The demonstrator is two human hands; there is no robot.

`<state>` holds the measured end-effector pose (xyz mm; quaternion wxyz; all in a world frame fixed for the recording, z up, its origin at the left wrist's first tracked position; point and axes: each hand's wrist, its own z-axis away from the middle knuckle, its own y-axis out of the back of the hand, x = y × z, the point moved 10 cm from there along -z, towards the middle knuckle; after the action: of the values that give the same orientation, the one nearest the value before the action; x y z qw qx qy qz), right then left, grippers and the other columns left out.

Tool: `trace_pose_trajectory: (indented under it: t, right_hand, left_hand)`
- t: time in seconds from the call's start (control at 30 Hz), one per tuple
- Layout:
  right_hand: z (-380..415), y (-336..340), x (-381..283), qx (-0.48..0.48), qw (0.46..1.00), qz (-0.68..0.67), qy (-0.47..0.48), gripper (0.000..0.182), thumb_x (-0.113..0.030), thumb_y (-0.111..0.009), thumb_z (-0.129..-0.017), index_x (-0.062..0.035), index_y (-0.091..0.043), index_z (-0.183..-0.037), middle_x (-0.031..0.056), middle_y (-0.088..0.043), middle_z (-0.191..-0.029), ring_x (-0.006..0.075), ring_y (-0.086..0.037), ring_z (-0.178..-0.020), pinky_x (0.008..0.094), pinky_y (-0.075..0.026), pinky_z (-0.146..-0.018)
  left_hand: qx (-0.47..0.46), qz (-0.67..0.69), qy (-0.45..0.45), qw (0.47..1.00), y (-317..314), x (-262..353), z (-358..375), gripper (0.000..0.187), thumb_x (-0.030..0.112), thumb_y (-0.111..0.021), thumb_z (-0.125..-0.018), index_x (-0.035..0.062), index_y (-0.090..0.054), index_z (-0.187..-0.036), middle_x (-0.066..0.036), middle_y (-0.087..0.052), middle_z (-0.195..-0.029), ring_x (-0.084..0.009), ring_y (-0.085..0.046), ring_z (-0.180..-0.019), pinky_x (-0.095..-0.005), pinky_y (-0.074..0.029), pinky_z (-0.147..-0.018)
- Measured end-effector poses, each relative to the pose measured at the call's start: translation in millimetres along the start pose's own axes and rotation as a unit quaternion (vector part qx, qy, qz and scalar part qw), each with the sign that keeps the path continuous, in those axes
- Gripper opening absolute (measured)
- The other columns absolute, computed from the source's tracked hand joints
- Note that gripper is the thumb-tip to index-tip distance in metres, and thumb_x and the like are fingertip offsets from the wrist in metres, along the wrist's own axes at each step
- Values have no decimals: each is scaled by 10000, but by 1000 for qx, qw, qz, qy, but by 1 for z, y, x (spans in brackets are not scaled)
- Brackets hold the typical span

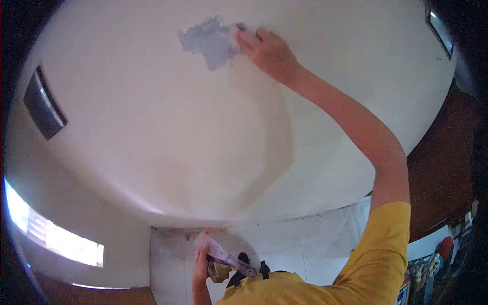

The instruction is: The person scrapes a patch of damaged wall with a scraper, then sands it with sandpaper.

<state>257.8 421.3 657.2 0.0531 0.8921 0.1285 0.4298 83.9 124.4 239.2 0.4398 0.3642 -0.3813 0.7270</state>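
My right hand [272, 55] is raised to the pale wall [152, 112], at the right edge of a rough grey patch [208, 43]. Its fingers are bent and pressed together against the surface; a small dark edge shows by the fingertips, and I cannot tell what they hold. Low in front of my body, my left hand [202, 249] is closed around a smeared scraper [229, 259], whose handle end points down to the right. Just under the scraper is a brownish, crumpled-looking thing [219, 273].
A dark framed panel [44, 104] hangs on the wall at left, another frame [439, 33] at upper right. A bright window [56, 236] is at lower left. Pale floor tiles [315, 239] run along the wall's foot. Assorted items [432, 269] stand at lower right.
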Motion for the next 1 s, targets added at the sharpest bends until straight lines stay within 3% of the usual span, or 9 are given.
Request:
trace_pose_trajectory:
  t: [0.2,0.3,0.33,0.43,0.53,0.63,0.67,0.8,1.0]
  right_hand:
    - [-39,-18,-2,38,998,47,32,343,-175,-613,-760,-80,-561,-1085,-11,-527,-939,164,-541,-812,276,-532,-699]
    - [-33,-65,-36,5,997,-64,-35,341,-171,-608,-753,-90,-564,-1082,1,-534,-944,170,-549,-812,280,-531,-685]
    - [-31,-60,-54,34,998,-33,39,348,-144,-595,-755,-93,-560,-1097,19,-548,-945,180,-566,-838,300,-535,-686]
    - [-44,-69,7,-30,997,14,-72,363,-118,-587,-755,-86,-554,-1115,24,-557,-950,186,-573,-871,310,-537,-683]
    - [-27,-78,-31,70,996,-37,-37,349,-129,-584,-767,-96,-550,-1113,27,-566,-933,196,-582,-850,325,-539,-678]
    - [-39,-94,-25,-57,998,-10,9,315,-140,-580,-774,-104,-553,-1086,41,-572,-884,206,-589,-823,332,-538,-675]
    - [-51,-60,10,-34,994,-68,-77,288,-152,-569,-793,-115,-545,-1078,58,-572,-822,210,-602,-808,340,-538,-656]
    - [-29,-60,-21,42,991,-108,-63,322,-191,-579,-801,-115,-537,-1111,81,-579,-859,215,-605,-801,346,-539,-615]
    - [-36,-47,4,13,998,-12,-60,358,-180,-603,-779,-107,-540,-1123,53,-579,-913,220,-595,-789,331,-550,-621]
  left_hand:
    - [14,1,1,1000,41,-10,-9,556,350,-515,-934,67,-389,-1396,-44,-487,-1260,-165,-482,-1053,-299,-415,-893]
    - [14,6,6,1000,33,3,-2,529,318,-470,-962,105,-356,-1433,-18,-492,-1227,-131,-474,-982,-260,-403,-880]
    - [17,4,4,1000,33,7,1,522,308,-456,-972,118,-345,-1445,-9,-494,-1216,-120,-471,-959,-247,-399,-875]
    - [33,17,3,999,34,8,4,511,309,-456,-975,142,-350,-1446,-2,-492,-1183,-113,-466,-949,-253,-397,-882]
    - [24,19,-100,995,20,31,2,506,314,-459,-975,150,-358,-1443,15,-500,-1042,-103,-474,-896,-255,-420,-823]
    - [39,-14,-96,995,20,44,8,508,313,-469,-972,147,-361,-1440,13,-506,-1019,-104,-485,-890,-266,-431,-797]
    - [42,-17,-85,995,22,45,7,508,314,-472,-971,146,-363,-1438,10,-508,-1017,-105,-489,-893,-271,-434,-793]
    - [57,10,-19,998,29,28,13,507,330,-482,-967,136,-378,-1423,-4,-514,-1025,-114,-500,-903,-286,-443,-794]
    - [39,14,-50,998,25,48,28,499,341,-485,-963,121,-399,-1403,-8,-513,-1015,-117,-504,-885,-289,-449,-789]
